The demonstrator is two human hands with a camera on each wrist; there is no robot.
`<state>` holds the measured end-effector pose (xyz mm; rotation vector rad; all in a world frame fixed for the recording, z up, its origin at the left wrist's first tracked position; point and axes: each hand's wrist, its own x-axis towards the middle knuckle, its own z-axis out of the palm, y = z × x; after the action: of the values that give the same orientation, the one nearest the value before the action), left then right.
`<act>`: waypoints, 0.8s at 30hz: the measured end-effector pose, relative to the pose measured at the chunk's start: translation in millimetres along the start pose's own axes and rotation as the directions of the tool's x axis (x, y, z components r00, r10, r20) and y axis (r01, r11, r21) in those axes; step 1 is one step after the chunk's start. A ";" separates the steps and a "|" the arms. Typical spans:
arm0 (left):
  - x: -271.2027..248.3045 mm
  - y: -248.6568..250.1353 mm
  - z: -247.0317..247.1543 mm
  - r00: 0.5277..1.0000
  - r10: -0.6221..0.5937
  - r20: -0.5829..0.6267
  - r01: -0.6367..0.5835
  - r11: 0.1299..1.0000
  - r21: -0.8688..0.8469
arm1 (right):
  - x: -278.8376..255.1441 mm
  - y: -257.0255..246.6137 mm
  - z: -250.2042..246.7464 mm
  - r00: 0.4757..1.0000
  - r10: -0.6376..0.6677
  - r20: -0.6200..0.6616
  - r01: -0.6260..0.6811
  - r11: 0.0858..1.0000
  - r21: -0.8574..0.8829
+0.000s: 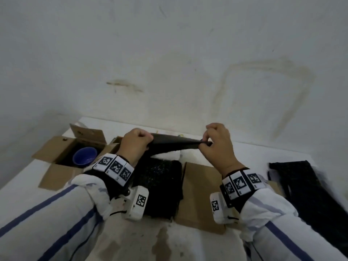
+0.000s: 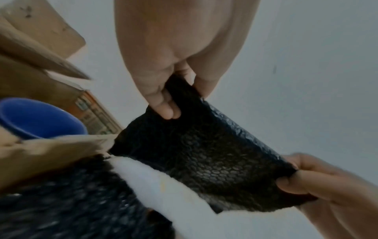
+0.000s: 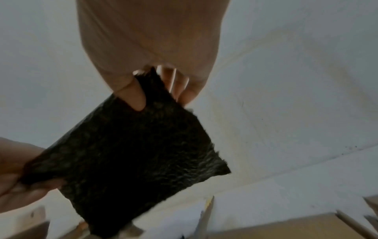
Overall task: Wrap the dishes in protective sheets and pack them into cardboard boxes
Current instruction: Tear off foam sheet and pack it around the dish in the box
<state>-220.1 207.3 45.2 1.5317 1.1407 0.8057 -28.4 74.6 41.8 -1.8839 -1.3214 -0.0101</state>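
Note:
A black bubble-wrap sheet [image 1: 175, 145] is stretched in the air between my two hands. My left hand [image 1: 140, 141] grips its left end in curled fingers, and my right hand [image 1: 206, 142] pinches the right end. In the left wrist view the sheet [image 2: 204, 153] hangs from my left fingers [image 2: 167, 111]. The right wrist view shows the sheet [image 3: 132, 153] pinched under my right thumb [image 3: 135, 97]. A blue bowl [image 1: 84, 156] sits unwrapped in an open cardboard box [image 1: 54, 147] at the left. Something white [image 1: 169, 154] lies just below the held sheet.
Another black bubble sheet [image 1: 158, 187] lies flat under my wrists beside a brown cardboard flap [image 1: 199, 187]. More black sheets [image 1: 301, 185] lie at the right on the white surface. A stained white wall [image 1: 169, 63] rises close behind.

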 end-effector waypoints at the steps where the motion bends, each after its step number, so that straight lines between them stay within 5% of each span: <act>1: 1.3 -11.4 -7.2 1.000 -0.007 0.024 0.004 0.992 0.126 | -3.6 -1.3 10.4 0.991 -0.022 0.131 0.022 1.000 0.002; 3: 1.7 -35.0 -17.7 0.992 -0.049 0.119 0.004 0.937 0.349 | -12.6 -1.9 28.7 0.888 -0.001 0.461 0.023 0.999 -0.041; 5: -0.2 -57.2 -21.4 0.963 -0.113 0.244 -0.038 0.840 0.541 | -24.2 -6.6 42.7 0.691 0.119 0.713 0.006 0.985 -0.170; 7: -2.6 -77.9 -20.3 0.914 -0.194 0.357 -0.109 0.728 0.677 | -36.9 -11.9 56.6 0.588 0.184 0.787 0.020 0.970 -0.241; 13: -20.2 -98.6 -22.7 0.795 -0.380 0.472 -0.389 0.276 0.879 | -55.7 -16.2 94.7 0.412 0.251 0.876 0.187 0.917 -0.351; 15: -19.9 -98.9 -23.4 0.771 -0.379 0.512 -0.464 0.216 0.859 | -58.3 -17.8 102.3 0.350 0.273 0.896 0.231 0.902 -0.365; 20: -18.9 -99.1 -21.4 0.760 -0.289 0.582 -0.547 0.200 0.813 | -53.3 -24.5 110.2 0.355 0.371 0.858 -0.027 0.922 -0.387; 22: -24.4 -94.7 -19.6 0.752 -0.235 0.616 -0.583 0.199 0.788 | -49.3 -22.8 111.0 0.416 0.383 0.825 -0.078 0.919 -0.387; 24: -26.4 -91.8 -16.5 0.755 -0.117 0.645 -0.605 0.254 0.754 | -44.7 -21.8 112.3 0.530 0.331 0.781 -0.009 0.923 -0.385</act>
<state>-267.7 190.9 -37.6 2.8136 0.8313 -0.4302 -113.0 111.2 -39.3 -2.4407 -1.8157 0.9661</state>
